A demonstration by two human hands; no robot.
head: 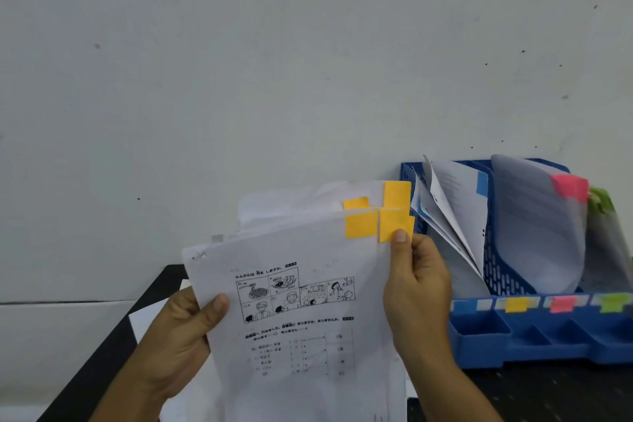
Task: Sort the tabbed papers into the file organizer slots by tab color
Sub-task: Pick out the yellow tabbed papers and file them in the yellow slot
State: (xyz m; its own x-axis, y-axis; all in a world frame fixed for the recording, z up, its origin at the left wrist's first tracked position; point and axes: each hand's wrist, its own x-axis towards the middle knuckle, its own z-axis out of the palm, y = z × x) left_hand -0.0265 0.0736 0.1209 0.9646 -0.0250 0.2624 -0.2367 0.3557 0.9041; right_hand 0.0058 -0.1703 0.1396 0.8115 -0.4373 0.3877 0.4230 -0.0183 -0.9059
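Note:
I hold a stack of white printed papers with yellow tabs at their top right corners, raised above the black table. My left hand grips the stack's left edge, thumb on the front sheet. My right hand pinches the right edge, its thumb on a yellow tab. To the right stands the blue file organizer. Its slots hold papers with a blue tab, a pink tab and a green tab. Blue, yellow, pink and green labels run along its front.
The black table meets a pale wall behind it. A loose white sheet lies on the table under my left hand. The organizer's front has small open compartments.

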